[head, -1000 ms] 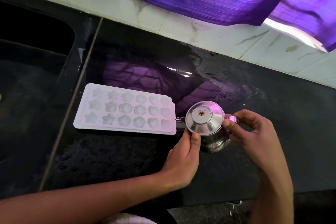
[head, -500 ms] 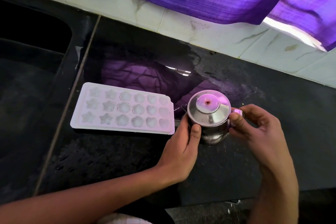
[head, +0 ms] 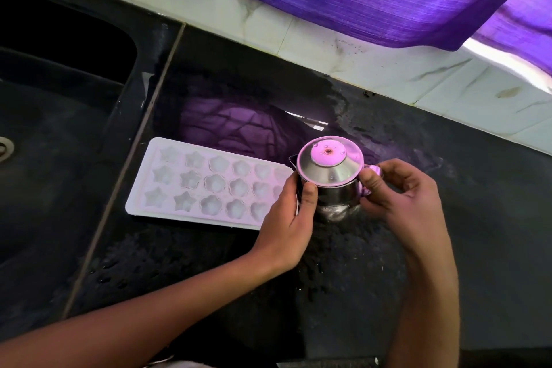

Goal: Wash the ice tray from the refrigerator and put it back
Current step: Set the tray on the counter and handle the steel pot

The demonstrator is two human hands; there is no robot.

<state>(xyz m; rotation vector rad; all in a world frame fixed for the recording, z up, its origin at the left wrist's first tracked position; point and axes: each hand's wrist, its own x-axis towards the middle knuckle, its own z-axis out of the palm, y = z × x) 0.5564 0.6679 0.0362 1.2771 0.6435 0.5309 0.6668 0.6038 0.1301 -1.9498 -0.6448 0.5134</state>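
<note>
Your ice tray (head: 209, 185) lies flat on the dark tabletop (head: 478, 218), cavities up, just right of the sink (head: 59, 128), with its long axis running left to right and rising slightly away from you at the right end. Both your hands are on the lidded steel jug (head: 328, 176) that stands at the tray's right end: your left hand (head: 286, 218) wraps the jug's near-left side, its grip closed on the body, and your right hand (head: 400, 191) pinches the handle on the far-right side. So the tray sits to the left of both grips, and your left hand is the nearer one, its knuckles overlapping the tray's right edge in this view. I judge the next step to be filling the cavities; the spout seems to face the tray, so tilting leftward would pour along the tray's length.
</note>
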